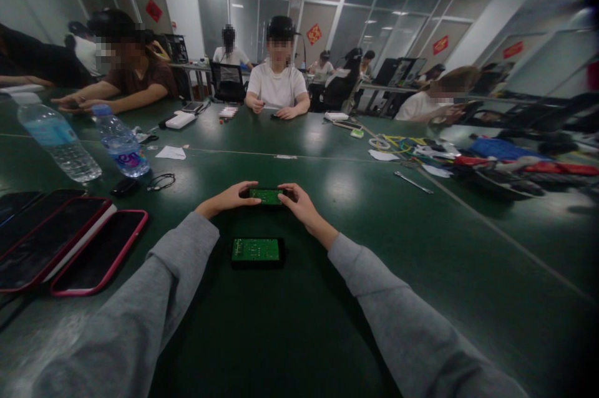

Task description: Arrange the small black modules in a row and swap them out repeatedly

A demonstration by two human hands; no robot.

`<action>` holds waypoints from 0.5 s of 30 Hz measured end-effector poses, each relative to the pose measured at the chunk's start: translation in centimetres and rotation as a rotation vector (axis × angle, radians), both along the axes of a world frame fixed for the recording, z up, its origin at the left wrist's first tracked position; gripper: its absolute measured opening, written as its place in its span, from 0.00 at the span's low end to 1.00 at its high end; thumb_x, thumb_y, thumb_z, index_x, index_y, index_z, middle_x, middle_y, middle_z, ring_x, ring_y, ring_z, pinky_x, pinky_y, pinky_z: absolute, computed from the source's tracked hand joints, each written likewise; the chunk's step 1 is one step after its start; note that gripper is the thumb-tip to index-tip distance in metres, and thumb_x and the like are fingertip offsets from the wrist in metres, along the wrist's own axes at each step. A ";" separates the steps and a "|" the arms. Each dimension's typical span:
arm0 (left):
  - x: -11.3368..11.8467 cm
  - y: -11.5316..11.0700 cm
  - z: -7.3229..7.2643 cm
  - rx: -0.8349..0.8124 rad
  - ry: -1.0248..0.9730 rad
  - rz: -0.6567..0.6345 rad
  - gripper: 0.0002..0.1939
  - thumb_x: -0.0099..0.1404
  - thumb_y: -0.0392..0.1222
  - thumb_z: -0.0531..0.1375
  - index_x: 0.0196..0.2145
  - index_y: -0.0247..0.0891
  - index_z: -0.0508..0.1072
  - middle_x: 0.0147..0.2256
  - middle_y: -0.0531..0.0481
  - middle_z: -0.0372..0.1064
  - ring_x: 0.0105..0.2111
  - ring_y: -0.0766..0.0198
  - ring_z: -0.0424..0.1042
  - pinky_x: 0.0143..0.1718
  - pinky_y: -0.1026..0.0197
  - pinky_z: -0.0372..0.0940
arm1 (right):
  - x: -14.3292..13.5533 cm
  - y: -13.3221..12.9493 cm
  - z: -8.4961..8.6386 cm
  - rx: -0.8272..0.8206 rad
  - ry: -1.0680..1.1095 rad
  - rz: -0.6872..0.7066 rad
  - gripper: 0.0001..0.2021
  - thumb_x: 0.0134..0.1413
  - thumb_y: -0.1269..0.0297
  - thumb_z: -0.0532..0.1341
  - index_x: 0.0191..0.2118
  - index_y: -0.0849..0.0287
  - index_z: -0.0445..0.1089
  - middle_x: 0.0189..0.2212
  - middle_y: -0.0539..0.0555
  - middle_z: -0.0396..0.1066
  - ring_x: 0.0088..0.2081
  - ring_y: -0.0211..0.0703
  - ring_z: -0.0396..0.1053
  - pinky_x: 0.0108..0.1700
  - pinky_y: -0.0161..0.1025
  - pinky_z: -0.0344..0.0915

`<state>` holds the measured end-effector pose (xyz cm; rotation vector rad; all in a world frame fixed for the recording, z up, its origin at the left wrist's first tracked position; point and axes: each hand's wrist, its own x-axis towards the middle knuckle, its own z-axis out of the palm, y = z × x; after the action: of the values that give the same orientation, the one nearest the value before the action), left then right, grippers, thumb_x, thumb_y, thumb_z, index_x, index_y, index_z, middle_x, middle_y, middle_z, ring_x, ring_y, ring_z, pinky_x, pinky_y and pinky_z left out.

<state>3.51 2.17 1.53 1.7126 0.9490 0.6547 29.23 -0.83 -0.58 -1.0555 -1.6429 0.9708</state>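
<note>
Between my two hands is a green circuit board (266, 196) with a dark edge, just above or on the dark green table. My left hand (233, 198) grips its left end, thumb along the near side and fingers behind. At the right end, my right hand (298, 203) holds it in the same way, thumb on the near corner. Closer to me, a second green circuit board (256, 249) lies in a black case (257, 264), and neither hand touches it. Small parts on both boards are too fine to make out.
On the left lie a red-edged phone (100, 254), a larger red-edged device (51, 239) and two water bottles (124, 142). A wrench (413, 182) and a tangle of cables (402, 146) are at the right. Across the table (449, 248) sits a person in white (277, 86).
</note>
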 end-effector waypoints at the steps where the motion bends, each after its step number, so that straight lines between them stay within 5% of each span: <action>1: 0.0 0.0 0.2 0.000 0.017 0.002 0.42 0.53 0.50 0.69 0.63 0.37 0.61 0.62 0.35 0.59 0.62 0.48 0.61 0.63 0.44 0.54 | 0.0 0.0 0.0 -0.004 0.000 0.000 0.17 0.55 0.56 0.63 0.49 0.55 0.69 0.46 0.53 0.68 0.48 0.43 0.66 0.51 0.46 0.65; 15: 0.5 -0.6 0.9 -0.005 0.039 0.036 0.37 0.54 0.53 0.67 0.57 0.33 0.67 0.55 0.37 0.68 0.55 0.50 0.68 0.58 0.45 0.60 | 0.0 -0.1 0.2 -0.048 0.051 0.032 0.19 0.53 0.54 0.66 0.49 0.54 0.69 0.46 0.53 0.69 0.48 0.42 0.67 0.52 0.44 0.66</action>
<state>4.02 1.55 2.39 1.7128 1.0106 0.6441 29.24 -0.91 -0.33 -1.0307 -1.6059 1.0547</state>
